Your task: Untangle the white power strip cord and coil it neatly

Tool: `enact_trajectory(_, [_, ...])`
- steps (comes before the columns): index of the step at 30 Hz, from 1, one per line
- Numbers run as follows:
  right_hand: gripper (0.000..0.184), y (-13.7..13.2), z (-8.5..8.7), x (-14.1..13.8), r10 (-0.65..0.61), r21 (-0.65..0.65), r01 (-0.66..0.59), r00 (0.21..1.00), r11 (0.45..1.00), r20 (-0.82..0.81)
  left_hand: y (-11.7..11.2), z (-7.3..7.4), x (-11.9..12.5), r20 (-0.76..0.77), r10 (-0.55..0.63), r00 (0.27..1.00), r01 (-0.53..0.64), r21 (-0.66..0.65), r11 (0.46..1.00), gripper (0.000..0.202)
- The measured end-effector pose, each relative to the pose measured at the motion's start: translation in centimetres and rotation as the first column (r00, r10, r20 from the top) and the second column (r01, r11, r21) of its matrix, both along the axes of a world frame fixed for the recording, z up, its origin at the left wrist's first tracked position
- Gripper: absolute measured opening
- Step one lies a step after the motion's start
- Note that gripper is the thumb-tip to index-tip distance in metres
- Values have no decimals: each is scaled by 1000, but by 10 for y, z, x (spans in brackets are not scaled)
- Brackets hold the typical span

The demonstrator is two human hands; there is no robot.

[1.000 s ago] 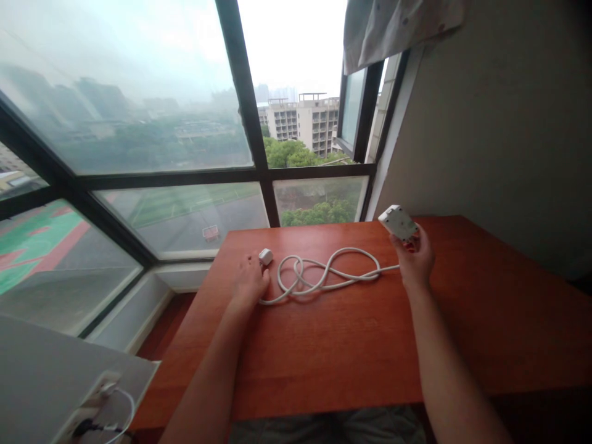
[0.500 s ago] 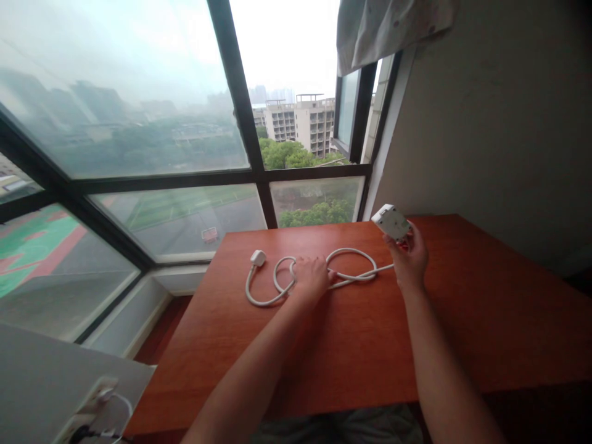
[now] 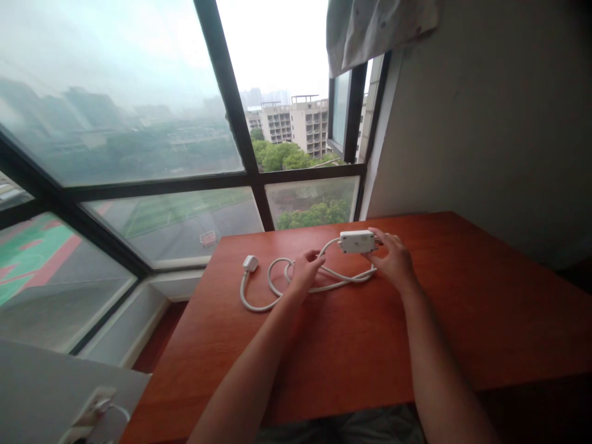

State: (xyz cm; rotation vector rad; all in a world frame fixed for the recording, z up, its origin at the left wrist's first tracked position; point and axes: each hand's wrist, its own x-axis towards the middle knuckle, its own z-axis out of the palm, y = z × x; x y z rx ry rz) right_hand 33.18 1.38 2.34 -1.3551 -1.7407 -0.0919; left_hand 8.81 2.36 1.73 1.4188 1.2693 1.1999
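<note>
My right hand (image 3: 393, 256) grips the right end of a small white power strip (image 3: 357, 242), thumb and fingers closed on it, its long side level. A white cord (image 3: 329, 285) leaves the strip's left end and runs in loose loops over the wooden table (image 3: 370, 345). My left hand (image 3: 306, 269) sits at the loops' middle, thumb and fingertips closed round the cord close to the strip. At the cord's other end, a white plug (image 3: 250, 264) rests near the table's left edge.
Large dark-framed windows (image 3: 250, 179) stand behind the table, with a curtain (image 3: 379, 31) hanging at the upper right. A grey wall (image 3: 485, 123) borders the right side. At the lower left, a wall socket (image 3: 95, 410) has a white cable plugged in.
My right hand has brought the power strip left and turned it level. My left hand has lifted its fingers from the loops and now pinches the cord near the strip.
</note>
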Motion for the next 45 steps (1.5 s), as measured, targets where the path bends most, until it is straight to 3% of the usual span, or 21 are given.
enact_trajectory(2, [49, -2, 1, -4, 9, -53, -1, 987, 999, 158, -2, 4, 0, 127, 2, 992, 2, -36, 999, 32])
enact_trajectory(5, [46, -5, 4, -16, -16, -107, 52, 950, 993, 312, -7, 9, 1, 159, -21, 987, 27, -34, 999, 30])
enact_trajectory(8, [44, -9, 7, -31, -131, -115, 182, 926, 977, 353, -13, 11, 6, 27, -54, 998, 53, 36, 998, 23])
enact_trajectory(11, [43, -12, 9, -44, -234, -111, 294, 896, 949, 377, -23, 13, 12, -276, -67, 959, 103, 118, 988, 20])
enact_trajectory(13, [44, -14, 9, -50, -250, -105, 318, 876, 942, 412, -31, 16, 15, -529, -54, 847, 165, 164, 973, 23])
enact_trajectory(15, [47, -16, 9, -54, -251, -96, 323, 863, 942, 438, -41, 23, 16, -732, -18, 682, 230, 190, 954, 27])
enact_trajectory(18, [47, -16, 7, -56, -262, -90, 333, 858, 939, 442, -52, 37, 11, -878, 64, 474, 286, 223, 932, 27])
enact_trajectory(20, [47, -16, 6, -56, -264, -96, 337, 860, 937, 437, -55, 45, -2, -900, 148, 409, 274, 276, 921, 28])
enact_trajectory(23, [48, -14, 6, -54, -261, -106, 338, 861, 935, 436, -53, 47, -30, -877, 290, 383, 121, 358, 926, 37])
enact_trajectory(24, [48, -14, 6, -54, -260, -108, 338, 860, 935, 439, -51, 45, -41, -870, 310, 384, 49, 354, 934, 41])
enact_trajectory(26, [46, -13, 6, -54, -259, -110, 340, 857, 934, 445, -45, 38, -59, -874, 235, 424, -30, 246, 969, 51])
enact_trajectory(28, [46, -13, 5, -54, -263, -111, 346, 854, 932, 449, -39, 29, -70, -843, 157, 514, -50, 153, 987, 63])
enact_trajectory(31, [46, -14, 5, -57, -278, -112, 363, 847, 925, 453, -32, 17, -70, -727, 138, 673, -64, 129, 990, 76])
enact_trajectory(35, [44, -16, 7, -64, -317, -108, 406, 831, 907, 458, -29, 7, -56, -434, 9, 901, 8, 37, 999, 75])
enact_trajectory(37, [45, -16, 8, -68, -340, -104, 429, 823, 898, 455, -29, 5, -50, -230, -65, 971, 57, -44, 997, 73])
enact_trajectory(41, [49, -16, 10, -76, -343, -121, 445, 813, 887, 470, -32, 10, -41, 33, -166, 986, 167, -52, 985, 73])
enact_trajectory(45, [36, -16, 14, -84, -267, -212, 403, 838, 890, 475, -41, 20, -35, 50, -300, 952, 298, 56, 953, 78])
